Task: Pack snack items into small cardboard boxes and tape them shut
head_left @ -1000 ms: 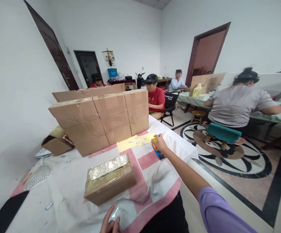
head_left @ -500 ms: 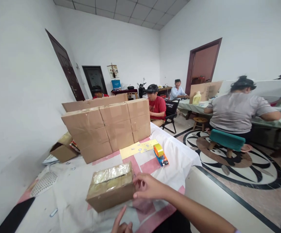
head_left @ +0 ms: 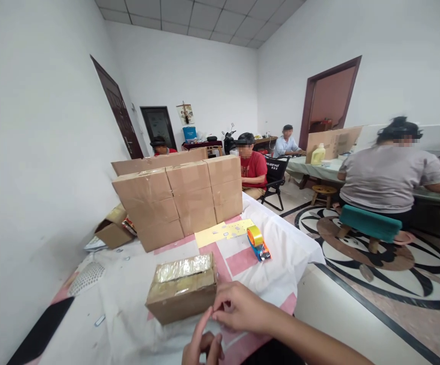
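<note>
In the head view a small cardboard box point(head_left: 184, 301), its top partly covered with shiny tape, sits on the cloth in front of me. My right hand point(head_left: 241, 306) is just off its near right corner, thumb and forefinger pinched together. Anything between those fingertips is too small to make out. From below comes my left hand point(head_left: 204, 342), forefinger stretched up to the right fingertips and thumb apart from it. A tape dispenser point(head_left: 258, 242) with a yellow roll lies beyond, to the right of the box.
Stacked cardboard boxes point(head_left: 182, 200) form a wall across the table. An open carton point(head_left: 113, 232) stands at the left. Scraps lie on a yellow sheet point(head_left: 216, 233). Other people sit behind the boxes and at a second table point(head_left: 299, 165); a teal stool point(head_left: 370, 223) stands at right.
My left hand has risen, bringing its forefinger to my right fingertips. The right hand has shifted slightly away from the box's side. The camera view has turned a little left.
</note>
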`<state>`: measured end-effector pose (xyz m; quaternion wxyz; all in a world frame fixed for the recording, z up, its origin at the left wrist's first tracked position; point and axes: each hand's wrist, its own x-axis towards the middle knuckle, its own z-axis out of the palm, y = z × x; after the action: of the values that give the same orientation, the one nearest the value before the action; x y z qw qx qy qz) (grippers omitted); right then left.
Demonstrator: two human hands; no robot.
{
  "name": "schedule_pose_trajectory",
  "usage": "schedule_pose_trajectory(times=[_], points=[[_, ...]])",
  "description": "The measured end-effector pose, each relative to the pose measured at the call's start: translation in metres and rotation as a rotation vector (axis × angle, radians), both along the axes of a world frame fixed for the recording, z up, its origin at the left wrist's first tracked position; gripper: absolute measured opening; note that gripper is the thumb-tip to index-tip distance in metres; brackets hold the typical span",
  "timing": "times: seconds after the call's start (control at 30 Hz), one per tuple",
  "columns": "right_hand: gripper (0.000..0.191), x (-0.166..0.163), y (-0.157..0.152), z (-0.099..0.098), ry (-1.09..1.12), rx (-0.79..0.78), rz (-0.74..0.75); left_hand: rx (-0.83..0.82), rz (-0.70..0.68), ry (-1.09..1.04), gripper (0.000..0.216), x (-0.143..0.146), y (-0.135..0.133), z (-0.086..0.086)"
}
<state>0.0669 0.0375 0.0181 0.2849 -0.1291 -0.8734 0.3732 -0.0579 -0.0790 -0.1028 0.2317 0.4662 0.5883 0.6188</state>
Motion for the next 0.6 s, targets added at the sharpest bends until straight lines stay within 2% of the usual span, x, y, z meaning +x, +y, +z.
schedule_pose_trajectory(times=[0.07, 0.17, 0.23, 0.3, 0.43, 0.53, 0.6], points=[[0.008, 0.001, -0.001, 0.006, -0.016, 0.026, 0.039, -0.042, -0.02, -0.054, 0.071, 0.002, -0.006, 0.016], [0.016, 0.006, -0.001, 0.016, -0.023, 0.084, 0.062, -0.154, -0.019, -0.172, 0.092, 0.0, -0.015, 0.042], [0.021, 0.01, 0.005, 0.024, 0.039, 0.075, 0.03, -0.203, -0.027, -0.212, 0.101, -0.006, -0.018, 0.057], [0.024, 0.012, 0.019, 0.032, 0.128, 0.026, -0.034, -0.229, -0.023, -0.186, 0.097, -0.016, -0.02, 0.066], [0.027, -0.003, 0.066, 0.036, 0.135, -0.101, -0.088, -0.255, 0.046, -0.053, 0.082, -0.038, -0.016, 0.078], [0.027, -0.034, 0.095, 0.025, 0.031, -0.243, -0.052, -0.287, 0.079, 0.169, 0.074, -0.053, -0.001, 0.087], [0.024, -0.057, 0.105, 0.015, -0.084, -0.254, -0.064, -0.309, 0.077, 0.336, 0.067, -0.061, 0.012, 0.089]])
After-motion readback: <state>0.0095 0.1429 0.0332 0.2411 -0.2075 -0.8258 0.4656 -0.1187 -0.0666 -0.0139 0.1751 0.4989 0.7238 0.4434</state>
